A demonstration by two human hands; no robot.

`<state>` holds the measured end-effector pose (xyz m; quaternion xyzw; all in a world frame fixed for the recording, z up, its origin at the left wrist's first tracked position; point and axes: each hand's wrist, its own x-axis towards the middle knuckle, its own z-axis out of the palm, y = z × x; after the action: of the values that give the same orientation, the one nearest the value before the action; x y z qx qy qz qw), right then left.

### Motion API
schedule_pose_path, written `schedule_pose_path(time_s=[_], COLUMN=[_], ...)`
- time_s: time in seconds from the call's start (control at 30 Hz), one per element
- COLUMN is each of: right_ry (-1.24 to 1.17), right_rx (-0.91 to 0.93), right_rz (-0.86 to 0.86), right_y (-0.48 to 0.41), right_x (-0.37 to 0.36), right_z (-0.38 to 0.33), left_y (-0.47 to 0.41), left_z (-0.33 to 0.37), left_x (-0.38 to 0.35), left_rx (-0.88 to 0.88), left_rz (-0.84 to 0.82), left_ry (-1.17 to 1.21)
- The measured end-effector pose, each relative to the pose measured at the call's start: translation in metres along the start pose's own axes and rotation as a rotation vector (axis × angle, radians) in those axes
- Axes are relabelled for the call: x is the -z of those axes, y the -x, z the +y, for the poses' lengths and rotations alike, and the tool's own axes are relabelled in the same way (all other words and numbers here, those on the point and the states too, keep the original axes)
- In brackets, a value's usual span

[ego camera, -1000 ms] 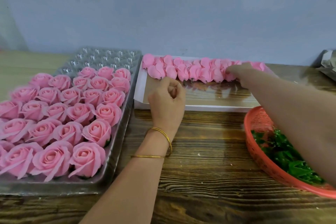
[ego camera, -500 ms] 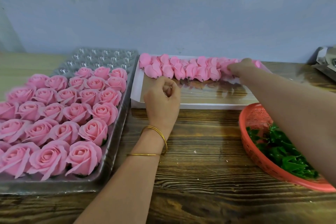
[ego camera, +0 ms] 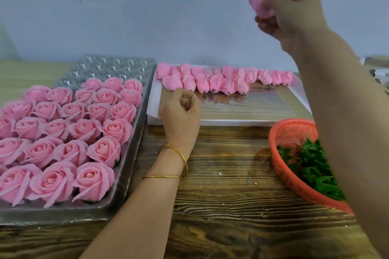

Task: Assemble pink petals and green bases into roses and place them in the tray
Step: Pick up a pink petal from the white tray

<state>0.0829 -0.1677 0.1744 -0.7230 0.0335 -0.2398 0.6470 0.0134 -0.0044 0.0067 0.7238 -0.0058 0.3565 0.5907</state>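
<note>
The person's right hand [ego camera: 294,19] is raised high in front of the wall, and its fingers are curled around one pink petal head [ego camera: 266,0], which sticks out above the knuckles. I think it is held up there to be carried toward the body for joining. The left hand [ego camera: 181,115] rests at the near corner of the white box [ego camera: 152,101], fingers curled into a loose fist. I cannot tell if something small is inside it. In the box, the other petal heads [ego camera: 227,82] lie in a row along the far side, easy to take one by one. The green bases [ego camera: 311,166] lie in the orange basket [ego camera: 294,130] under the right forearm, close for the next grasp. The finished roses [ego camera: 94,181] fill most of the tray [ego camera: 137,132] on the left, and only its far cups are free.
</note>
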Motion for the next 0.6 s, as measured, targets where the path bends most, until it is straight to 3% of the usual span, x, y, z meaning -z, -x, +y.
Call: schedule_pose_path(time_s=[0.23, 0.37, 0.6], right_ry=[-0.265, -0.379, -0.640], right_rx=[-0.208, -0.317, -0.380], right_rz=[-0.165, -0.238, -0.423], right_y=[0.094, 0.127, 0.144], right_x=[-0.038, -0.046, -0.046], right_z=[0.037, 0.080, 0.110], left_y=[-0.001, 0.000, -0.002], left_z=[0.004, 0.007, 0.007], left_x=[0.007, 0.005, 0.005], left_rx=[0.157, 0.276, 0.327], left_rz=[-0.005, -0.119, -0.322], left_ry=[0.312, 0.513, 0.473])
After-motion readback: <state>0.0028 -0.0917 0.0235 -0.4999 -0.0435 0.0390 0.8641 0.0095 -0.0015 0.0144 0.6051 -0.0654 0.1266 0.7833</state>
